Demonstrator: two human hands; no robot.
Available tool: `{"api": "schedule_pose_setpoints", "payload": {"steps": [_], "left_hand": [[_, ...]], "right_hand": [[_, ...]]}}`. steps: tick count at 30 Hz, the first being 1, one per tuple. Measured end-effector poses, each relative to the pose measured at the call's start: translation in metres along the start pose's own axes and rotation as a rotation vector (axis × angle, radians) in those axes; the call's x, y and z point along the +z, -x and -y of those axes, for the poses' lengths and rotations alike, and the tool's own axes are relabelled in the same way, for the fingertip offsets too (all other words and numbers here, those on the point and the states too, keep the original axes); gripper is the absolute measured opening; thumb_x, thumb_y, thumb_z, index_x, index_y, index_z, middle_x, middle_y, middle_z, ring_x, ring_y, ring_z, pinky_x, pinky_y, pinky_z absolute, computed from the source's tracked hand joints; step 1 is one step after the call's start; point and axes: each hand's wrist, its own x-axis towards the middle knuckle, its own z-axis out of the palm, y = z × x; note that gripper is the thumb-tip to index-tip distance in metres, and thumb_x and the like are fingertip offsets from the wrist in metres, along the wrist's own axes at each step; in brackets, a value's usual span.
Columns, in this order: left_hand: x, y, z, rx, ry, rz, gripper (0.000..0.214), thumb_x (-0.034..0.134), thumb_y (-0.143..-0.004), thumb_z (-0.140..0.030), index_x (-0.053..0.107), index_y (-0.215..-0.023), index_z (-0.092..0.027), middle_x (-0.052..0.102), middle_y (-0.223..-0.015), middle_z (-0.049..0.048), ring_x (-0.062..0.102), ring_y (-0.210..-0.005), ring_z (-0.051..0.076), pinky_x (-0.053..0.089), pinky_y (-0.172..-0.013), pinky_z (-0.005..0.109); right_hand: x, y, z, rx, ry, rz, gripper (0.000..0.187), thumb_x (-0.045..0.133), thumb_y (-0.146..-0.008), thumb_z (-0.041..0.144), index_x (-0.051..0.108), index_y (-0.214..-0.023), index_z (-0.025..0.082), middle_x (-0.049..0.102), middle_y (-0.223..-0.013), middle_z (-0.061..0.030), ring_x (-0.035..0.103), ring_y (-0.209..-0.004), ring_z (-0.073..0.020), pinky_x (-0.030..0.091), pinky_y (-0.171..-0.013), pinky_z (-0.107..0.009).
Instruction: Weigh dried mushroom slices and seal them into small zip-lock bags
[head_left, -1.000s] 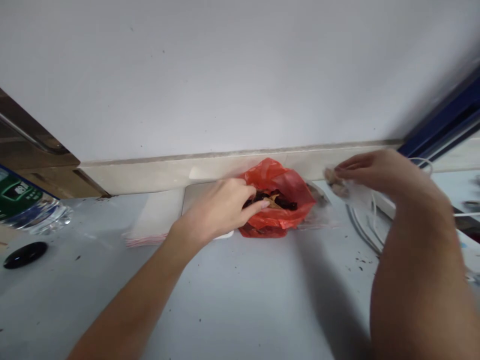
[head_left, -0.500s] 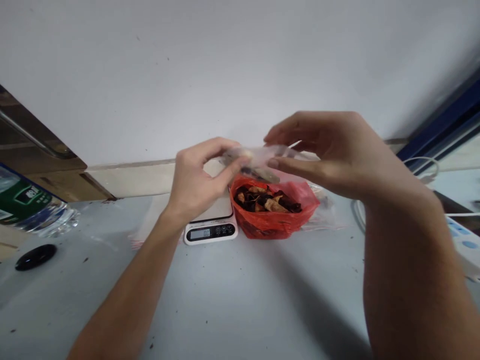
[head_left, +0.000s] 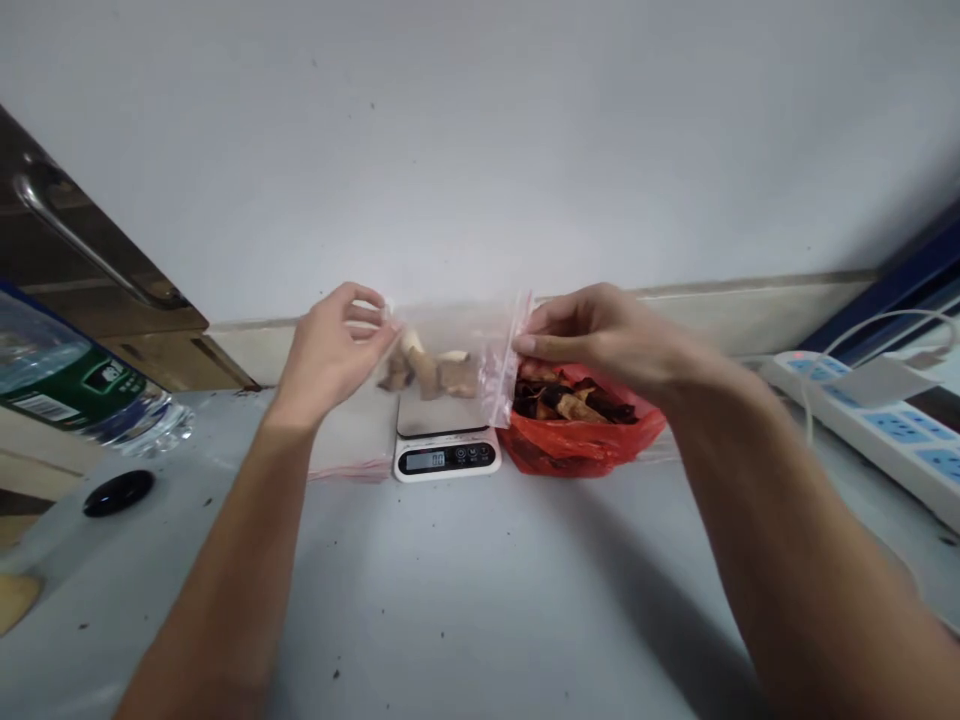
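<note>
A clear zip-lock bag (head_left: 457, 325) stretches between my two hands above a white digital scale (head_left: 448, 458). Brownish dried pieces (head_left: 427, 372) with pale parts lie inside it; I cannot tell their kind. My left hand (head_left: 335, 345) pinches the bag's left end. At the zip edge on the right, my right hand (head_left: 592, 335) grips the bag between thumb and fingers. The scale's display reads 0.0. Right beside the scale stands an open red plastic bag (head_left: 581, 445) filled with dark and tan dried pieces (head_left: 574, 403), partly behind my right hand.
Flat clear bags (head_left: 352, 468) with pink edges lie left of the scale. Further left are a large water bottle (head_left: 82, 385), a black oval object (head_left: 118, 493) and a cabinet handle (head_left: 90, 250). A white power strip (head_left: 874, 410) with cables lies at the right, near the wall.
My hands have moved apart and the zip-lock bag, bunched before, is now spread flat. It has shifted left, from over the red bag to over the scale. The camera view has shifted too.
</note>
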Motion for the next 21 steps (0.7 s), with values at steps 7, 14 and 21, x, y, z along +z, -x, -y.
{"api": "schedule_pose_setpoints", "payload": {"steps": [7, 14, 21], "left_hand": [[0.009, 0.014, -0.020, 0.248, 0.021, 0.369, 0.032, 0.075, -0.082, -0.052, 0.069, -0.079, -0.020, 0.072, -0.079, 0.0029, 0.067, -0.075, 0.018, 0.055, -0.070, 0.030], [0.008, 0.017, -0.021, 0.295, 0.136, 0.663, 0.027, 0.059, -0.092, -0.034, 0.072, -0.073, -0.020, 0.071, -0.071, 0.0005, 0.064, -0.068, 0.015, 0.052, -0.065, 0.027], [0.006, 0.019, -0.026, 0.263, 0.213, 0.532, 0.019, 0.070, -0.085, -0.030, 0.078, -0.073, -0.017, 0.077, -0.072, 0.0018, 0.066, -0.066, 0.014, 0.052, -0.061, 0.022]], "right_hand": [[0.027, -0.009, 0.002, 0.024, -0.081, 0.010, 0.048, 0.084, -0.067, 0.059, 0.059, -0.060, 0.019, 0.046, -0.056, 0.0070, 0.034, -0.054, -0.0082, 0.024, -0.051, -0.027], [0.029, -0.009, 0.003, 0.003, -0.149, 0.018, 0.039, 0.087, -0.066, 0.052, 0.068, -0.065, 0.017, 0.060, -0.061, 0.0034, 0.046, -0.058, -0.0099, 0.031, -0.056, -0.028], [0.029, -0.010, 0.002, 0.030, -0.125, -0.011, 0.041, 0.089, -0.064, 0.054, 0.069, -0.063, 0.017, 0.054, -0.056, 0.0046, 0.040, -0.056, -0.0093, 0.028, -0.054, -0.029]]}}
